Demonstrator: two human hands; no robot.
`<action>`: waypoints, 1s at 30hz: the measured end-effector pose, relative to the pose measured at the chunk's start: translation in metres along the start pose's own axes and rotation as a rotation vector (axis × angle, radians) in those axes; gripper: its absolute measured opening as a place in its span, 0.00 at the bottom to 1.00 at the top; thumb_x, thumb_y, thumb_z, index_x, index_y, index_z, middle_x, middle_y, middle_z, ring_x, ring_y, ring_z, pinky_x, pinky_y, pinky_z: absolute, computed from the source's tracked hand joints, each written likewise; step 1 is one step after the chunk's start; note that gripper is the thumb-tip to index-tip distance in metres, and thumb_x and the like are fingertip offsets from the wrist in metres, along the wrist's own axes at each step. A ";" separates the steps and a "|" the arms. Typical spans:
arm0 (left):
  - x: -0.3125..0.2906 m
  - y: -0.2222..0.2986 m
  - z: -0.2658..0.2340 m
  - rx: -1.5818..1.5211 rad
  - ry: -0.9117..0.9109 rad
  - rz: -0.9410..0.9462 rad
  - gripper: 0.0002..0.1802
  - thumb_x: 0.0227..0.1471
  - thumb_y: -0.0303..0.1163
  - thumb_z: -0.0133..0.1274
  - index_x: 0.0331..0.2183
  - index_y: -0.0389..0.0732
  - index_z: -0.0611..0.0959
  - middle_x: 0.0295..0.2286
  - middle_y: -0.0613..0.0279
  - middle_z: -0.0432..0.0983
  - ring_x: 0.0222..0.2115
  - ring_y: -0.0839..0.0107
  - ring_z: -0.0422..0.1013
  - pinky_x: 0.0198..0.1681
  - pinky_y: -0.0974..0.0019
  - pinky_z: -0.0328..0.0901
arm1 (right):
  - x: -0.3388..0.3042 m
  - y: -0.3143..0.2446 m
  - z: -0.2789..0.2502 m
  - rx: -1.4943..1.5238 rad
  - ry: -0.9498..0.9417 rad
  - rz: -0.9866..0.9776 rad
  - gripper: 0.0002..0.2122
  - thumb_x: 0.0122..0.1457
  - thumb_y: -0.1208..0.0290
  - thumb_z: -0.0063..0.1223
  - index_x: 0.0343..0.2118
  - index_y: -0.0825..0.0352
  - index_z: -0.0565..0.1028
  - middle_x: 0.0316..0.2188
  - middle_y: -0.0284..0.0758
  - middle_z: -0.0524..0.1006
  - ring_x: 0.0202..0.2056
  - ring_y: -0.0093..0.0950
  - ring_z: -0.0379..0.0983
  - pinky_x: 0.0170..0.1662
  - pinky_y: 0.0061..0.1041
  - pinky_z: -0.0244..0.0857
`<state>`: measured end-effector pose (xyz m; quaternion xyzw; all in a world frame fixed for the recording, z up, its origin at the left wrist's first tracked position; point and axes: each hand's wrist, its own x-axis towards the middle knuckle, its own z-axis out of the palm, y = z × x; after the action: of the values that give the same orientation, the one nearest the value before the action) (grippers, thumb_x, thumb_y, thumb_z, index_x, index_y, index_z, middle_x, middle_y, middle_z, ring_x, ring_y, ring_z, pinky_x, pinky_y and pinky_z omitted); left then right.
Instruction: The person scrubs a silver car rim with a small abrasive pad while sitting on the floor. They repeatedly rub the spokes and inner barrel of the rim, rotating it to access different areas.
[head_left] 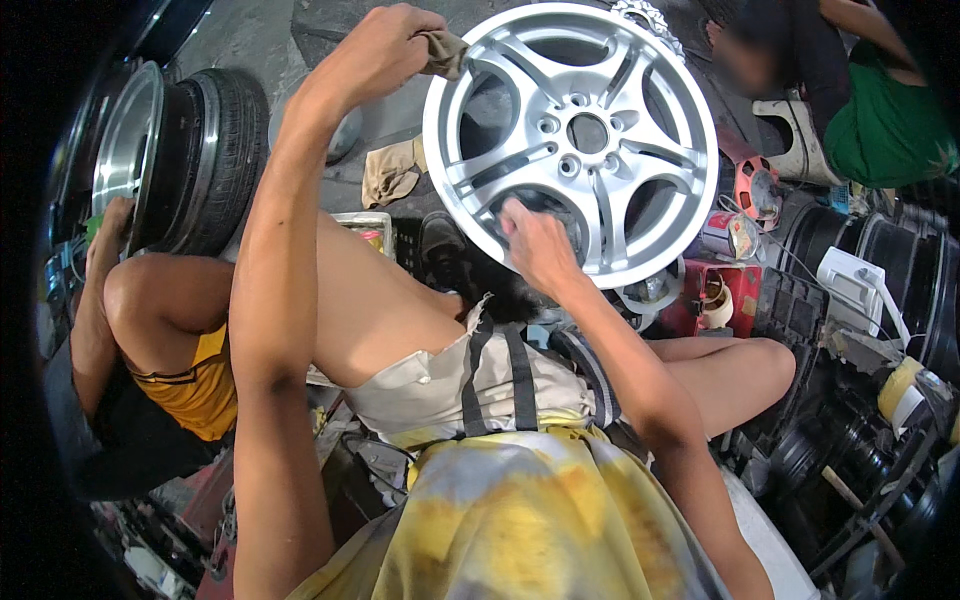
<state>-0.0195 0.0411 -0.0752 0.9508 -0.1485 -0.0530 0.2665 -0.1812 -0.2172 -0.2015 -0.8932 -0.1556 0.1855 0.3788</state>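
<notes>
A silver alloy wheel rim (625, 130) with split spokes and a ring of bolt holes stands in front of my knees. At its far left edge my left hand (385, 52) is closed on a crumpled brownish rag (443, 54), which touches the outer lip. My right hand (540, 245) is at the near side of the wheel, its fingers curled at a gap between spokes, apparently gripping the metal there; the fingertips are partly hidden. Another tan rag (393, 172) lies on the floor left of the wheel.
At left a person (170, 300) holds a polished rim (130, 150) beside a black tire (225, 155). Someone in green (890, 120) sits at the far right. A red box (720, 295), a can (728, 235), a white plastic case (858, 290) and dark rims (850, 430) crowd the right side.
</notes>
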 end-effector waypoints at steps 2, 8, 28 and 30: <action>0.001 0.007 0.003 0.006 -0.023 0.016 0.21 0.54 0.25 0.41 0.44 0.33 0.84 0.27 0.47 0.79 0.21 0.65 0.71 0.29 0.58 0.68 | 0.001 0.001 0.003 -0.007 0.005 -0.037 0.04 0.56 0.82 0.45 0.33 0.67 0.67 0.29 0.54 0.77 0.35 0.58 0.74 0.38 0.53 0.64; 0.005 0.029 -0.007 -0.137 -0.038 0.025 0.16 0.48 0.25 0.47 0.36 0.34 0.87 0.30 0.41 0.82 0.33 0.50 0.80 0.37 0.55 0.72 | -0.007 0.009 0.008 0.104 0.094 -0.089 0.03 0.57 0.83 0.42 0.31 0.69 0.65 0.29 0.54 0.75 0.36 0.60 0.70 0.37 0.51 0.62; 0.006 0.036 -0.002 -0.189 -0.052 -0.005 0.19 0.46 0.24 0.43 0.37 0.34 0.86 0.29 0.40 0.82 0.30 0.54 0.80 0.36 0.56 0.72 | 0.007 0.009 0.009 -0.004 0.043 -0.134 0.06 0.54 0.86 0.42 0.33 0.70 0.66 0.29 0.53 0.74 0.36 0.58 0.72 0.39 0.48 0.64; 0.006 0.034 -0.001 -0.138 -0.061 -0.020 0.19 0.46 0.24 0.44 0.37 0.34 0.86 0.29 0.40 0.82 0.30 0.55 0.80 0.36 0.57 0.72 | 0.003 0.015 0.006 -0.012 0.019 -0.126 0.06 0.54 0.86 0.43 0.33 0.69 0.66 0.29 0.52 0.74 0.36 0.58 0.72 0.39 0.48 0.64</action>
<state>-0.0227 0.0123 -0.0564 0.9295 -0.1430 -0.0950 0.3264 -0.1788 -0.2224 -0.2171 -0.8857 -0.2089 0.1517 0.3859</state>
